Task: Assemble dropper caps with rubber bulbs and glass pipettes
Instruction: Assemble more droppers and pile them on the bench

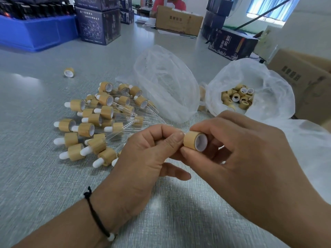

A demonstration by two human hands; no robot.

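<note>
Tabletop (44, 176): grey, textured. Blue plastic crate (35, 33) at 10 o'clock, holding dark boxes. Stacked navy printed cartons (98, 24) at 11 o'clock. Brown cardboard box (179, 20) at 12 o'clock. Dark printed box (232, 43) at 1 o'clock. Cardboard carton (308, 83) at 3 o'clock.

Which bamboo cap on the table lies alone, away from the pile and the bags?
The single bamboo cap at the far left, beyond the pile of finished droppers. It has no white bulb, and bare table surrounds it.
</note>
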